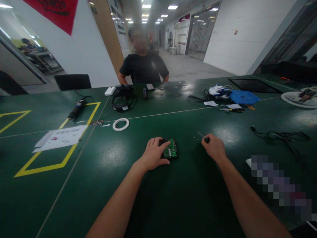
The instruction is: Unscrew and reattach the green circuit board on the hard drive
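My left hand (155, 152) lies over a small hard drive (170, 150) whose green circuit board faces up, fingers curled around its left side and holding it on the green table (104, 185). My right hand (214, 147) is closed around a small screwdriver (202, 136); the thin metal tip points up and to the left, away from the drive. A few tiny screws (195, 138) lie on the table just left of that hand.
A person in a dark shirt (144, 67) sits across the table. A roll of white tape (121, 124), a paper sheet (61, 137), black goggles (122, 99), a blue tray (244, 97), a white fan (300, 98) and a black cable (279, 135) lie around.
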Demonstrator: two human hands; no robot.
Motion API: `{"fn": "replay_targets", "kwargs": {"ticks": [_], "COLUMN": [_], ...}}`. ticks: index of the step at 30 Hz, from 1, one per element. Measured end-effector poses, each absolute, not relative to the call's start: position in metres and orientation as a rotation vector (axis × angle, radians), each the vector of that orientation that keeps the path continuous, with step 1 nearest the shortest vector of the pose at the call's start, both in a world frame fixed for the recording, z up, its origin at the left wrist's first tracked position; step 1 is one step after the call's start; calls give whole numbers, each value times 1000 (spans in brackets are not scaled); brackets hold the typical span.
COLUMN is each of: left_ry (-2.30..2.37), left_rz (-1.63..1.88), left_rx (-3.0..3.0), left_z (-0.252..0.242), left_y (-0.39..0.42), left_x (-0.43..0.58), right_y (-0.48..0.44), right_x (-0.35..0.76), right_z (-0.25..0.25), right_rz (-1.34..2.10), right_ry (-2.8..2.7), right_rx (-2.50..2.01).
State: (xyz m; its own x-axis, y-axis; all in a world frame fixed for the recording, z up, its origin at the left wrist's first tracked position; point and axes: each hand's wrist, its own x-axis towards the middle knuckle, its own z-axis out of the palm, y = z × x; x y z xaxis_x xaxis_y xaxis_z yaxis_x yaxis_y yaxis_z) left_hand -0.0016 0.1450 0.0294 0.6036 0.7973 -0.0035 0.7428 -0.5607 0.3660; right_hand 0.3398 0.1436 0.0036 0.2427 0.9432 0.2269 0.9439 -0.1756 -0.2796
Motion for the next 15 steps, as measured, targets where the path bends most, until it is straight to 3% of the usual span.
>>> {"fn": "replay_targets", "kwargs": {"ticks": [15], "left_ry": [1250], "left_rz": [244], "left_rx": [2508], "left_z": [29], "left_y": [144], "left_x": [-2], "right_y": [145], "right_x": [336], "right_z": [-1], "right_rz": [21], "right_ry": [-1962], "right_rx": [-1971]}}
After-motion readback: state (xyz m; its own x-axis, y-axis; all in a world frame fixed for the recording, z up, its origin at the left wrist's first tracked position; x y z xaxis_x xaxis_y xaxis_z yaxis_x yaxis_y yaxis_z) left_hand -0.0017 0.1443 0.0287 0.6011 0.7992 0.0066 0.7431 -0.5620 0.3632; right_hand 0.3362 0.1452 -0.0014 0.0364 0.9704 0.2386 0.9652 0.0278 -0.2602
